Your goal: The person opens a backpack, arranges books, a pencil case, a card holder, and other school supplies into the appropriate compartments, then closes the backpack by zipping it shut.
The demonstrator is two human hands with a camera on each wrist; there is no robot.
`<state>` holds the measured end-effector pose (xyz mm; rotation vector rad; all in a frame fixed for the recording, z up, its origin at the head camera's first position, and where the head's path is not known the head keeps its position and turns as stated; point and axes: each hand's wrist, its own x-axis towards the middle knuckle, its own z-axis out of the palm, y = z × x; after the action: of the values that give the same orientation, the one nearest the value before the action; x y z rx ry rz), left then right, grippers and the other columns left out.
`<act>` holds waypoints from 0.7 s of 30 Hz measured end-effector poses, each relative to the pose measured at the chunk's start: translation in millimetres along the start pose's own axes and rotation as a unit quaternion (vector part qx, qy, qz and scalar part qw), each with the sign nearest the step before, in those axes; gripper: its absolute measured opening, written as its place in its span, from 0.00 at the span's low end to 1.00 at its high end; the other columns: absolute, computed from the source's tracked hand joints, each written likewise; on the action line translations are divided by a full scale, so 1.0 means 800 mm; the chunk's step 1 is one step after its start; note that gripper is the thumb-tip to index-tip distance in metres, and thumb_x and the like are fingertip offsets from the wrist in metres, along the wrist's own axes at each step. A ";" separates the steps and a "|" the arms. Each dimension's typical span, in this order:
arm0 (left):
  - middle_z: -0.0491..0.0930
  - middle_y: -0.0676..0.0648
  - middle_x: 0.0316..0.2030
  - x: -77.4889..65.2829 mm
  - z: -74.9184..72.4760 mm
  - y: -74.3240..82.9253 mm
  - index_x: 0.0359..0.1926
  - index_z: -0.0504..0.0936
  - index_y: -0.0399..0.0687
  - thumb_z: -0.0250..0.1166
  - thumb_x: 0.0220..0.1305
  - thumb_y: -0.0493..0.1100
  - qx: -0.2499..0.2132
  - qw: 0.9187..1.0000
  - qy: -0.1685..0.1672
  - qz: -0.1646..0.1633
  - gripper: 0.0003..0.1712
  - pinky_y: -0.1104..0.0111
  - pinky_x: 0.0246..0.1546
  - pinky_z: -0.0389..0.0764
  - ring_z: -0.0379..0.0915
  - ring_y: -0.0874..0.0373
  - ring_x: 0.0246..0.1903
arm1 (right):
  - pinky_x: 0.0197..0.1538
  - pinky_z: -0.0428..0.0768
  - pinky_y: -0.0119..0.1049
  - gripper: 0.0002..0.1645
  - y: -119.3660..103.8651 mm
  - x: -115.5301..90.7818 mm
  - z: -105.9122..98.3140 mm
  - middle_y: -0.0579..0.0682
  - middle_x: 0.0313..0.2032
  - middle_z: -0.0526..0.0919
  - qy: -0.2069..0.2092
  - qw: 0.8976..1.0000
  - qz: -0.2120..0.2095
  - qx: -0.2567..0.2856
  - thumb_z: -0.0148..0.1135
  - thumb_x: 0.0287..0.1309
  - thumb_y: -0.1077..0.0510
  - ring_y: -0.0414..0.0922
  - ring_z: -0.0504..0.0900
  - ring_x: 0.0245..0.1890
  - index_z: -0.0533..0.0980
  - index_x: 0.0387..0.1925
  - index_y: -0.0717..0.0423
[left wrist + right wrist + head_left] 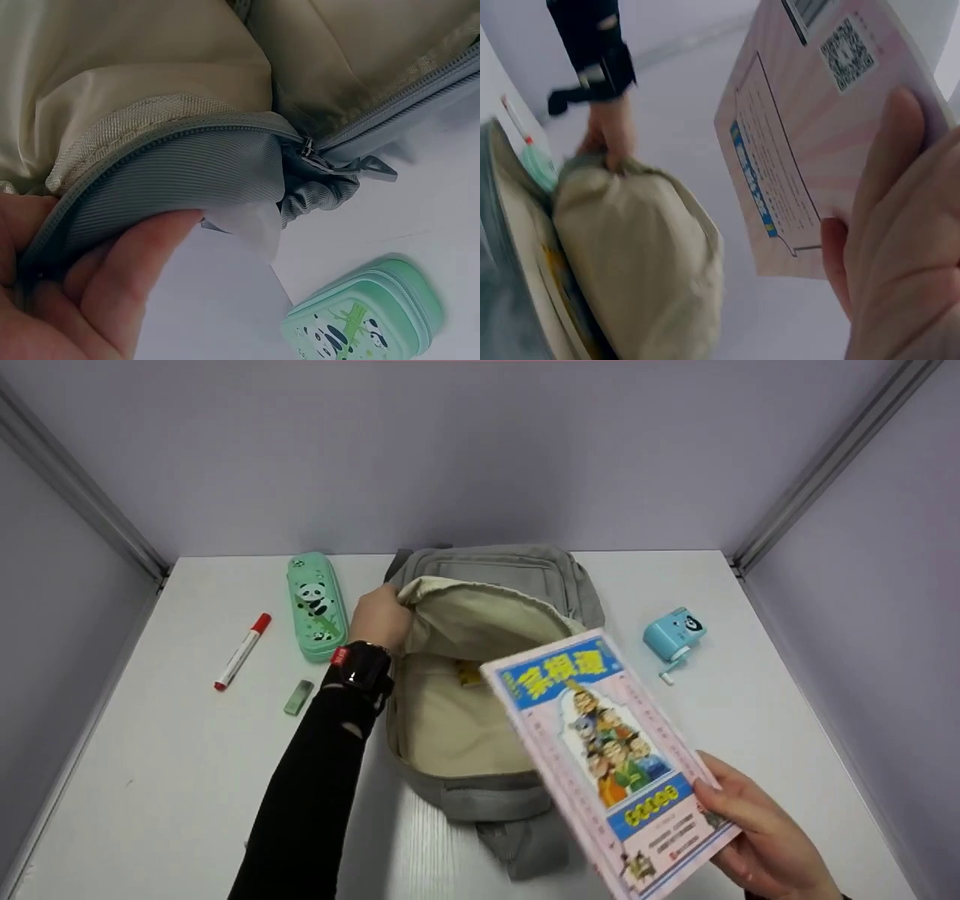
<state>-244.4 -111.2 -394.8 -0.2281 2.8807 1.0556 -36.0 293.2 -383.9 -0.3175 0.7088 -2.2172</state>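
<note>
A grey backpack (495, 802) lies unzipped on the table, its beige lining (450, 727) showing. My left hand (381, 619) pinches the zippered edge of its flap and holds it up; in the left wrist view the fingers (142, 277) curl round that grey edge (180, 172). Something yellow (469, 673) shows inside the bag, partly covered by the book. My right hand (772, 825) grips a pink book (555, 750) by its lower right corner, thumb on the cover. The book is tilted and overlaps the bag's right side in the head view. Its back cover (802, 150) faces the right wrist camera.
Left of the bag are a green panda pencil case (316, 607), a red-capped marker (242, 652) and a small green eraser-like block (298, 697). A blue pencil sharpener (675, 634) with a crank stands at the right. Grey panels (480, 450) enclose the white table (150, 780).
</note>
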 end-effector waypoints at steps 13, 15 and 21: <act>0.79 0.32 0.57 -0.003 -0.001 -0.007 0.56 0.77 0.35 0.47 0.63 0.34 -0.003 1.000 0.003 0.017 0.23 0.50 0.61 0.75 0.76 0.38 0.58 | 0.24 0.67 0.17 0.25 0.032 0.123 -0.055 0.50 0.42 0.86 0.169 0.975 0.111 -0.088 0.40 0.78 0.58 0.29 0.72 0.19 0.53 0.69 0.63; 0.79 0.32 0.57 -0.002 0.000 -0.008 0.56 0.77 0.35 0.48 0.63 0.35 -0.002 1.000 0.001 0.015 0.22 0.50 0.61 0.75 0.76 0.38 0.59 | 0.23 0.68 0.18 0.28 0.031 0.142 -0.061 0.49 0.38 0.85 0.222 0.964 0.109 -0.097 0.40 0.78 0.58 0.30 0.72 0.19 0.48 0.70 0.64; 0.79 0.32 0.57 -0.001 0.002 -0.010 0.56 0.76 0.35 0.50 0.65 0.35 -0.007 1.000 -0.001 0.015 0.21 0.50 0.61 0.75 0.75 0.37 0.59 | 0.25 0.67 0.19 0.19 0.026 0.194 -0.072 0.51 0.35 0.78 0.318 0.943 0.088 -0.051 0.35 0.78 0.57 0.34 0.70 0.22 0.54 0.64 0.58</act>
<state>-242.0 -115.9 -400.7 -0.1840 2.8848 1.0796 -152.4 189.3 -442.9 0.4262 1.1448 -2.1088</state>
